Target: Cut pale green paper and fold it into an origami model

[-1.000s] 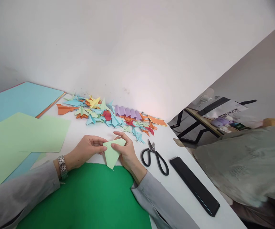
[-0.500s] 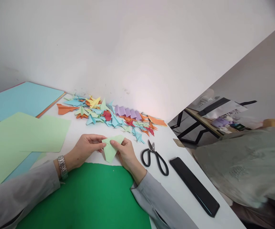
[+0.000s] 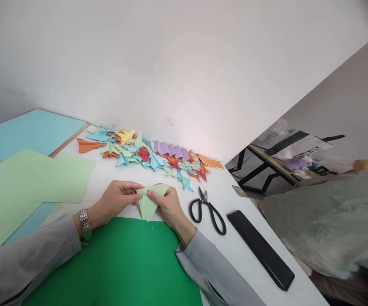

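Observation:
A small light green folded paper [image 3: 148,206] is held up between both hands, just beyond the far edge of a green mat [image 3: 117,263]. My left hand [image 3: 115,201] pinches its upper left corner between thumb and fingers. On the other side my right hand [image 3: 168,204] grips it, thumb pressed on the near face and fingers behind. A crease line shows near the paper's upper left; its back is hidden. Black-handled scissors [image 3: 207,210] lie slightly apart to the right of my right hand.
Folded paper pieces in many colours, among them an orange paper plane [image 3: 90,145] and a purple pleated strip [image 3: 171,150], lie along the wall. Light green sheets [image 3: 59,178] and a blue sheet stack [image 3: 34,131] lie left. A black elongated object [image 3: 260,250] rests right; beyond sits a person [image 3: 327,221].
The folded paper has tilted slightly and its lower point sits a little lower. Both hands keep their grip, with only small finger shifts.

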Demonstrator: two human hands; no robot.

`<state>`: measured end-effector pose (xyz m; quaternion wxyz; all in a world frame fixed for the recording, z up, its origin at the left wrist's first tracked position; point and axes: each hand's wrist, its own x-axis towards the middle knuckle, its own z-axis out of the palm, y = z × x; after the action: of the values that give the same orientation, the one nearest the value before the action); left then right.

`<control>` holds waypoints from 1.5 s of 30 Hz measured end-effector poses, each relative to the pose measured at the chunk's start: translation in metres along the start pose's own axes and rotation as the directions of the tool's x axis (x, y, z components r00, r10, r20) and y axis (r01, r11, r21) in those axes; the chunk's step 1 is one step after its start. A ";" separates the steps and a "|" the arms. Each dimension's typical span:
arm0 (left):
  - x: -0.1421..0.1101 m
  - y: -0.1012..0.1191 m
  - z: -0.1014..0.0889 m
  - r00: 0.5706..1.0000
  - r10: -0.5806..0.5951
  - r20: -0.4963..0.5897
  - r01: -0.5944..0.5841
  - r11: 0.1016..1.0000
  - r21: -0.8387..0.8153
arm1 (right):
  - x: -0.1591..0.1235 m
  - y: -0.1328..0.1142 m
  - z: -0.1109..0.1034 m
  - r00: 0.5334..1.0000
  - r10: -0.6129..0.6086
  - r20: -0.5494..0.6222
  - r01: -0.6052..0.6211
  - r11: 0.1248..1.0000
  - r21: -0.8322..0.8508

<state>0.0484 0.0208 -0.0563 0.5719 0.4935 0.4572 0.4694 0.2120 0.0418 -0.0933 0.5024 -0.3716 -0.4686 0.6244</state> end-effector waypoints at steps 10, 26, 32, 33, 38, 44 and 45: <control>0.001 -0.011 -0.004 0.992 0.115 0.057 -0.117 0.993 0.032 | -0.001 -0.001 0.001 0.999 0.031 0.018 -0.031 0.999 -0.007; 0.003 -0.019 -0.006 0.948 0.294 0.124 -0.317 0.906 0.279 | 0.000 -0.002 0.001 0.998 0.038 0.058 -0.030 0.991 -0.131; 0.001 -0.014 -0.004 0.960 0.258 0.112 -0.279 0.925 0.257 | -0.003 -0.005 0.001 0.996 0.019 0.090 -0.008 0.993 -0.118; 0.001 -0.013 -0.004 0.965 0.237 0.109 -0.257 0.936 0.240 | -0.003 -0.006 0.001 0.995 0.017 0.094 -0.004 0.992 -0.128; -0.001 -0.009 -0.002 0.983 0.158 0.096 -0.173 0.968 0.181 | -0.005 -0.010 0.002 0.993 0.023 0.115 -0.005 0.988 -0.155; -0.002 -0.005 -0.002 0.991 0.112 0.078 -0.124 0.979 0.164 | -0.005 -0.006 0.001 0.992 0.046 0.118 -0.037 0.996 -0.076; -0.002 -0.004 -0.002 0.992 0.106 0.072 -0.117 0.980 0.162 | -0.004 -0.005 0.000 0.992 0.042 0.119 -0.035 0.997 -0.062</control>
<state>0.0468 0.0190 -0.0608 0.5157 0.5787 0.4481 0.4453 0.2139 0.0376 -0.0886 0.4496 -0.3571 -0.5094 0.6410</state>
